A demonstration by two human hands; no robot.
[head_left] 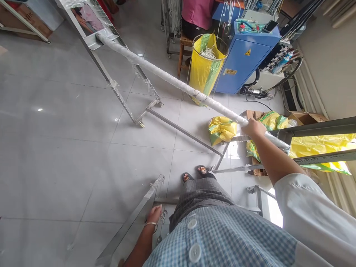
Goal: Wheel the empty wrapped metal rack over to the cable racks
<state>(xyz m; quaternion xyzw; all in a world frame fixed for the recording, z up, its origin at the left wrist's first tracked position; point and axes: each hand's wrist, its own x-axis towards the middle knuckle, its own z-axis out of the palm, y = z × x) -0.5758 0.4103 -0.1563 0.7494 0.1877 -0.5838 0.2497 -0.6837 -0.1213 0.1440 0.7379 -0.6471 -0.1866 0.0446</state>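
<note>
The right hand [253,128] is extended forward on a straight arm, fingers closed around a long white wrapped roll [172,78] near its close end. The roll runs diagonally from a metal frame [122,100] at upper left down to a metal rack [319,129] at right, resting on both. The left hand [154,214] hangs low beside the hip, fingers loosely curled and touching a metal bar [130,226] lying on the tiled floor [55,148]; grip cannot be confirmed. A yellow bag [205,66] held in a wire ring stands beyond the roll, containing white tangled pieces. A blue cabinet [244,63] stands beside it.
</note>
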